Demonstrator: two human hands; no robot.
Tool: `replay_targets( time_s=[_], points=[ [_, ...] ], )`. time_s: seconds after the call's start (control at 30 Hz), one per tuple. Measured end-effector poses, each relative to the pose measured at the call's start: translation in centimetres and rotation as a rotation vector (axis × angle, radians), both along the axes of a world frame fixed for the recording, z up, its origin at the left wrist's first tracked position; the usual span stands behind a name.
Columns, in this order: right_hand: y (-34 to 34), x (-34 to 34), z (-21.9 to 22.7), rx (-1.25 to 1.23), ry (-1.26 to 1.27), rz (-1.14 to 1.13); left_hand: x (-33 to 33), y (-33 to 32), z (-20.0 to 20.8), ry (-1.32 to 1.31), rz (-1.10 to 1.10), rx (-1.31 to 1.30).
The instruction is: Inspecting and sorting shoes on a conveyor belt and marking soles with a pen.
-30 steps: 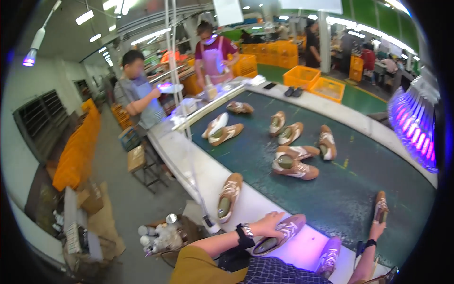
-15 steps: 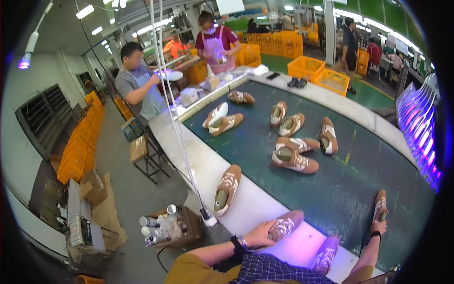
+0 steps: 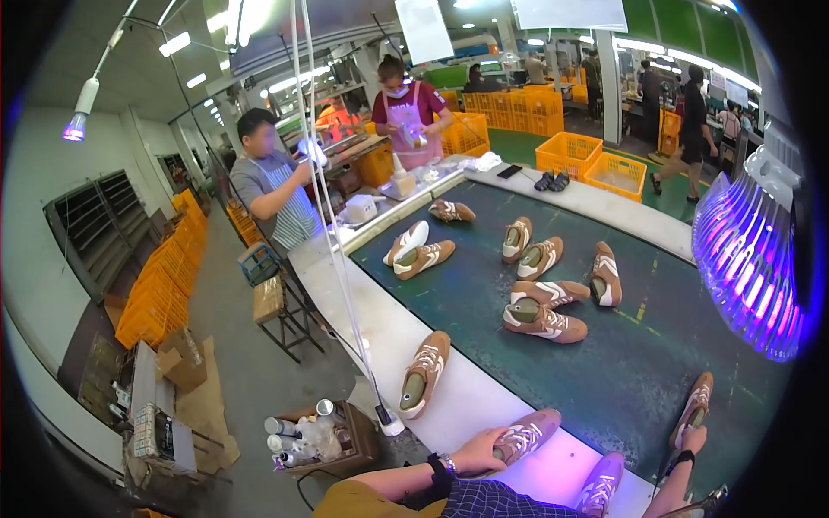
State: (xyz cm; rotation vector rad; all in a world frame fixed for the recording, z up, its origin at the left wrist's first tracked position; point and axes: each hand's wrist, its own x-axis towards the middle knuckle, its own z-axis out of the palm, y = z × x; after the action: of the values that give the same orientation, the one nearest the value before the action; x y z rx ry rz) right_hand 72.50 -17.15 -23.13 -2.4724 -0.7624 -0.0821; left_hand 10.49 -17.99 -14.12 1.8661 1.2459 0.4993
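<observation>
My left hand (image 3: 480,451) is closed around the heel end of a brown sneaker (image 3: 530,434) with pale stripes, on the white ledge at the belt's near edge. My right hand (image 3: 693,439) grips the heel end of another brown sneaker (image 3: 700,397) on the dark green belt (image 3: 466,311). Between my hands, a sneaker tinted purple by the light (image 3: 602,483) rests on the ledge. Left of my left hand stands a single sneaker (image 3: 425,373) with an olive insert in its opening. Farther up the belt lie several more brown sneakers (image 3: 546,321).
A white hanging cord (image 3: 341,250) drops to the ledge (image 3: 475,393) at left. A lit purple lamp (image 3: 760,259) hangs at right. Below the ledge stands a box of bottles (image 3: 358,432). Two co-workers (image 3: 275,186) are at the far end, near yellow crates (image 3: 568,155).
My view has tilted up slightly, so the scene sits lower. Both hands keep hold of their sneakers. In the background, a walking person has moved rightward.
</observation>
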Motion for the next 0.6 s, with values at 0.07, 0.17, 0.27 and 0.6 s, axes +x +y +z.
replay_targets(
  time_s=[0.07, 0.17, 0.27, 0.6],
  points=[
    [-2.3, -0.9, -0.7, 0.012, 0.028, 0.021, 0.1, -0.2, 0.5, -0.015, -0.021, 0.003],
    [-4.3, -2.6, -2.0, -0.029, 0.041, 0.044, 0.1, -0.4, -0.1, -0.029, -0.017, -0.029],
    [-5.2, -1.8, -3.0, 0.07, 0.124, 0.03, 0.2, -0.3, -0.1, 0.026, -0.057, -0.09],
    [1.2, -3.6, -0.7, 0.418, 0.63, 0.093, -0.3, -0.2, -1.9, 0.043, -0.118, 0.009]
  ],
)
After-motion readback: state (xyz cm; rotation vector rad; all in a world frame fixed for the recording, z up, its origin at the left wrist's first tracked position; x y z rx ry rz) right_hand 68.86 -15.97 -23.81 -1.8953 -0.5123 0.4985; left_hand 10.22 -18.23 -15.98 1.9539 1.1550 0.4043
